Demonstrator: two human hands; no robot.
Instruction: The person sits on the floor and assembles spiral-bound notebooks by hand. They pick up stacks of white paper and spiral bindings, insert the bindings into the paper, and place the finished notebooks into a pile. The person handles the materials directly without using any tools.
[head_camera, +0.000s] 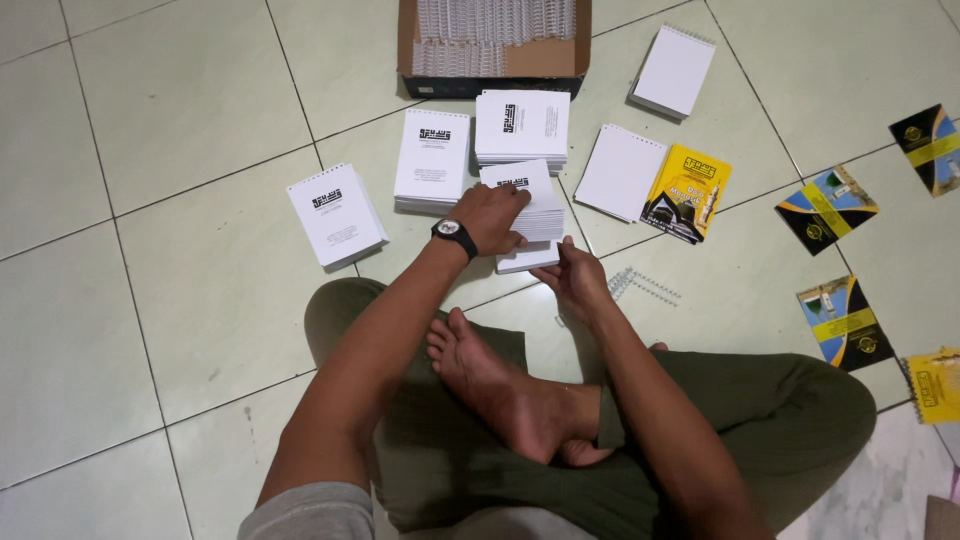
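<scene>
a: paper stack (535, 215) — where does it lie from your hands?

b: it sits on the tiled floor (180, 300) straight ahead of my crossed legs, in front of both hands. my left hand (492, 218) lies flat on top of its near left part, fingers spread, pressing rather than gripping. my right hand (575, 280) is at the stack's near right corner, fingers curled loosely by the lowest sheets; whether it pinches them i cannot tell.

a: which hand is nearer?

b: the left, already resting on it; the right touches only the edge.

a: and its long axis?

b: it runs away from me, tilted slightly, short edge toward my knees. the printed top points away, toward the cardboard box (495, 45) of wire coils. a loose white coil (640, 285) lies just right of my right hand.
</scene>
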